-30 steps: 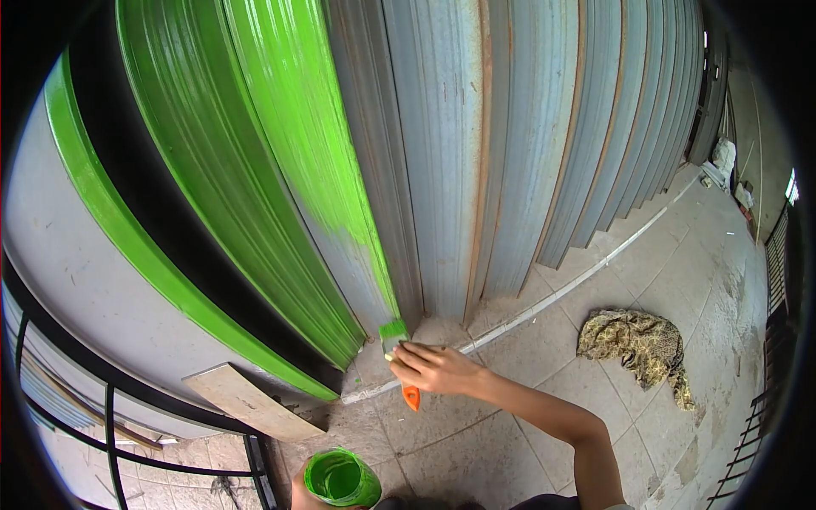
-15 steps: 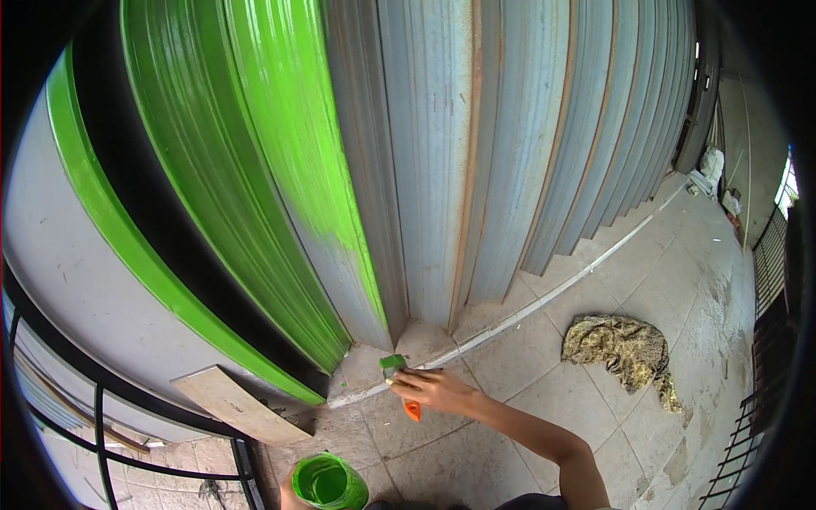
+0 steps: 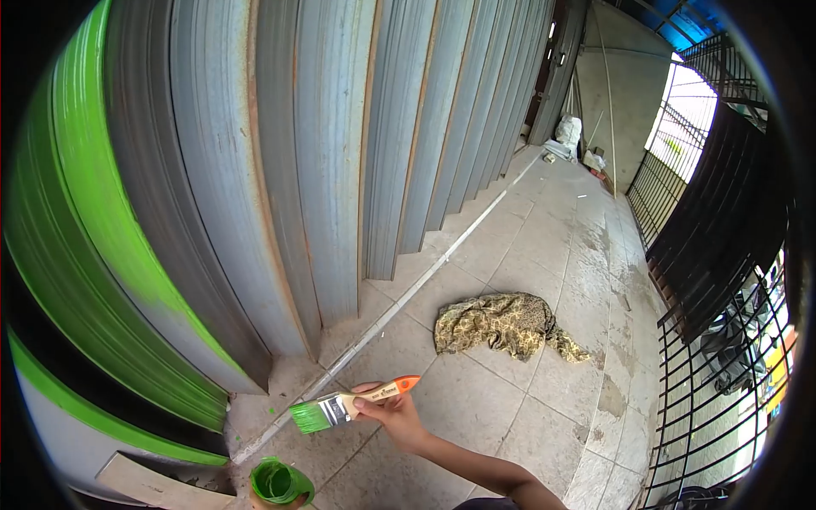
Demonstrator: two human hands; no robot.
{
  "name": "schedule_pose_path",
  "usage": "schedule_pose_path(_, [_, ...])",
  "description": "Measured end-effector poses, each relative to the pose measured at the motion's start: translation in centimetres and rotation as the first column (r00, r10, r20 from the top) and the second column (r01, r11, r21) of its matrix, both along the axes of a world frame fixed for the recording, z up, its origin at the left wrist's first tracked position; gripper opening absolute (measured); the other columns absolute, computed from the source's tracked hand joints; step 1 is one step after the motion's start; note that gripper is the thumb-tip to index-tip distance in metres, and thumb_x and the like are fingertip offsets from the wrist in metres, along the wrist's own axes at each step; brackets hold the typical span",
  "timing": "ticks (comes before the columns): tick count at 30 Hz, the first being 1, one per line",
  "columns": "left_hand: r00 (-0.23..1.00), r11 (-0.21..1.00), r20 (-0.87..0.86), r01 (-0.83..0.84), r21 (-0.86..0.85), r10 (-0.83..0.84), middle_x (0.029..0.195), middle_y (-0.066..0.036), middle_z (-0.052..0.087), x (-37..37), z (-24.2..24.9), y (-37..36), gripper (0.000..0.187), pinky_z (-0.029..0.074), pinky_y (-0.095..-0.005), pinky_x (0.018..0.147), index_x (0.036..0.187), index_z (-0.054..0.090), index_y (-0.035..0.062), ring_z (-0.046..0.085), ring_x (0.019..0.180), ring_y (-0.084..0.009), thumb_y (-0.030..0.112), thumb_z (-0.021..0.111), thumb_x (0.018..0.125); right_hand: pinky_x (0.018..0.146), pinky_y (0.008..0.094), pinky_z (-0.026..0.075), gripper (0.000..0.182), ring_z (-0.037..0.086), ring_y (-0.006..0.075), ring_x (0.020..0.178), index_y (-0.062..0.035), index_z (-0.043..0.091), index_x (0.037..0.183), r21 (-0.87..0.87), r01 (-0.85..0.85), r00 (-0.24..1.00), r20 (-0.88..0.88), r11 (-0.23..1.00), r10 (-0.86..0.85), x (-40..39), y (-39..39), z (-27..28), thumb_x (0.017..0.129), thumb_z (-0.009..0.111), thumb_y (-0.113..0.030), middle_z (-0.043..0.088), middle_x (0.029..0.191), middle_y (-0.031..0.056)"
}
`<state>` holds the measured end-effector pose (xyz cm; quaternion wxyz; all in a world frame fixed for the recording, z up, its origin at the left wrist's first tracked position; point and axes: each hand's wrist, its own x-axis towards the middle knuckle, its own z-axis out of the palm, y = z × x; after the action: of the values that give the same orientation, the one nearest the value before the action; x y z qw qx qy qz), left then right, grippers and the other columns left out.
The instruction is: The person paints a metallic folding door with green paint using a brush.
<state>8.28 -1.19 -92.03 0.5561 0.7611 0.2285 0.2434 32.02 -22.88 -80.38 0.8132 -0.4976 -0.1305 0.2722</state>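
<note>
A paintbrush [image 3: 336, 408] with a pale wooden handle, an orange tip and bristles wet with green paint is gripped by my right hand [image 3: 398, 422]. Its bristles point left, above the floor and apart from the wall. At the bottom edge, my left hand [image 3: 258, 501] is wrapped around a green-smeared paint pot [image 3: 300, 482] with its mouth facing up; most of that hand is cut off. The corrugated metal wall [image 3: 212, 153] is bare grey over most of its length. Fresh green paint [image 3: 106, 183] covers its left panels, ending in a ragged edge low on one panel.
A patterned, crumpled cloth [image 3: 497, 325] lies on the tiled floor [image 3: 476, 408]. Beside the pot is a flat board [image 3: 157, 484]. Black metal grating [image 3: 705, 408] runs along the right, and a white bundle [image 3: 568, 132] sits at the far end.
My view has turned right. The brush has swung from pointing up near the wall's foot to lying sideways, bristles left, in my right hand. The pot stays in my left hand.
</note>
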Motion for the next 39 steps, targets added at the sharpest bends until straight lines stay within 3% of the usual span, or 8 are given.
schedule_pose_path(5, [0.997,0.997,0.081,0.016,-0.072,-0.01,0.108,-0.011,0.065,1.8,3.0,-0.8,0.081,0.052,-0.0335,0.09,0.118,0.053,-0.0009,0.064,0.098,-0.0201,0.02,0.096,0.052,0.082,0.0326,0.059,0.03,0.067,0.0175,0.095,0.0016,0.06,0.117,0.078,0.011,0.999,-0.048,0.997,-0.007,-1.0,-0.5,1.1,0.089,0.069,-0.005,0.068,0.109,0.0103])
schedule_pose_path(7, [0.998,0.997,0.046,0.045,0.059,-0.048,0.113,-0.01,0.065,1.4,5.5,-0.4,0.087,0.051,-0.0357,0.093,0.125,0.053,0.003,0.063,0.103,-0.0207,0.027,0.096,0.053,0.081,0.0329,0.059,0.03,0.067,0.0177,0.095,0.0023,0.06,0.116,0.123,-0.045,0.999,0.029,0.991,0.042,-2.0,0.4,1.6,0.088,0.07,-0.003,0.068,0.107,0.0109])
schedule_pose_path(9, [0.996,0.921,-0.089,0.019,0.388,0.017,0.119,-0.014,0.06,0.9,7.3,0.0,0.092,0.049,-0.0378,0.096,0.126,0.052,0.0037,0.061,0.109,-0.0267,0.031,0.097,0.051,0.08,0.0326,0.058,0.03,0.068,0.0176,0.092,0.0032,0.061,0.113,0.114,-0.075,0.971,0.237,0.991,0.046,-3.4,1.2,2.0,0.085,0.072,-0.001,0.069,0.104,0.0125])
schedule_pose_path(12, [1.0,0.915,0.014,0.004,0.402,-0.011,0.131,-0.012,0.056,0.1,7.0,0.6,0.09,0.033,-0.0547,0.109,0.131,0.049,0.0072,0.05,0.128,-0.0322,0.028,0.093,0.055,0.075,0.03,0.059,0.031,0.071,0.0186,0.089,0.0033,0.063,0.11,0.041,-0.169,0.804,0.584,0.985,0.114,-5.6,2.0,3.6,0.081,0.075,0.001,0.071,0.101,0.0141])
schedule_pose_path(16, [0.997,0.841,0.08,-0.037,0.539,-0.008,0.134,-0.012,0.054,-0.2,8.1,1.2,0.087,0.029,-0.0583,0.11,0.131,0.049,0.0079,0.046,0.132,-0.0333,0.021,0.091,0.057,0.071,0.0313,0.061,0.029,0.073,0.0244,0.086,0.0005,0.064,0.104,-0.224,-0.22,0.441,0.845,0.95,0.301,-6.7,2.5,5.7,0.078,0.078,0.001,0.072,0.097,0.0162])
schedule_pose_path(18, [0.996,0.808,0.087,-0.037,0.588,-0.018,0.134,-0.011,0.054,-0.2,8.5,1.3,0.085,0.03,-0.0571,0.11,0.131,0.049,0.008,0.046,0.132,-0.0342,0.019,0.09,0.057,0.074,0.036,0.062,0.025,0.073,0.0299,0.088,-0.0008,0.064,0.099,-0.25,-0.205,0.347,0.886,0.946,0.309,-7.6,3.2,6.2,0.078,0.077,0.002,0.073,0.093,0.0166])
schedule_pose_path(23, [0.991,0.769,0.08,0.03,0.638,-0.105,0.135,-0.01,0.054,0.3,8.7,1.1,0.081,0.026,-0.0578,0.114,0.132,0.05,0.0084,0.043,0.134,-0.0344,0.013,0.086,0.06,0.075,0.032,0.061,0.036,0.072,0.0257,0.089,-0.0054,0.063,0.11,-0.332,-0.246,0.171,0.91,0.911,0.378,-7.4,4.2,6.2,0.077,0.078,-0.003,0.071,0.103,0.0136])
schedule_pose_path(39, [0.982,0.603,0.0,0.115,0.789,-0.187,0.134,-0.011,0.056,1.2,9.3,-0.7,0.069,0.025,-0.0626,0.113,0.131,0.053,0.0063,0.045,0.133,-0.0353,0.018,0.079,0.068,0.07,0.0289,0.059,0.027,0.072,0.0196,0.081,-0.0091,0.065,0.109,-0.47,-0.183,-0.006,0.879,0.863,0.477,-7.7,4.0,4.9,0.083,0.072,-0.008,0.071,0.097,0.0073])
